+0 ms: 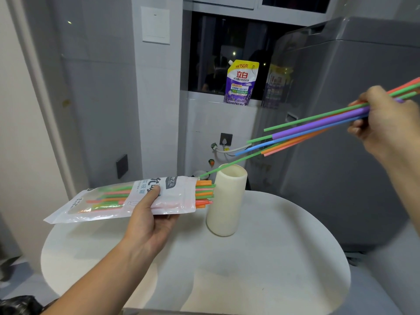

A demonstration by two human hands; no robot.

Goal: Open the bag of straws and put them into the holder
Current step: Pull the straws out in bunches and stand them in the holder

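My left hand (148, 220) grips the straw bag (109, 201) from below, holding it level above the round white table (272, 258). The bag's open end faces right, with orange, green and pink straw ends (204, 194) poking out beside the holder. The cream cylindrical holder (226, 201) stands upright on the table, and I see no straws inside it. My right hand (386, 119) is raised at the right and grips a bundle of several straws (313, 130), green, purple, blue and orange. One long green straw from the bundle still reaches the bag's mouth.
A grey washing machine (352, 133) fills the right side behind the table. A purple detergent pouch (241, 83) stands on the window ledge. A wall socket with a hose (226, 142) is behind the holder. A dark object (18, 305) lies at the bottom left.
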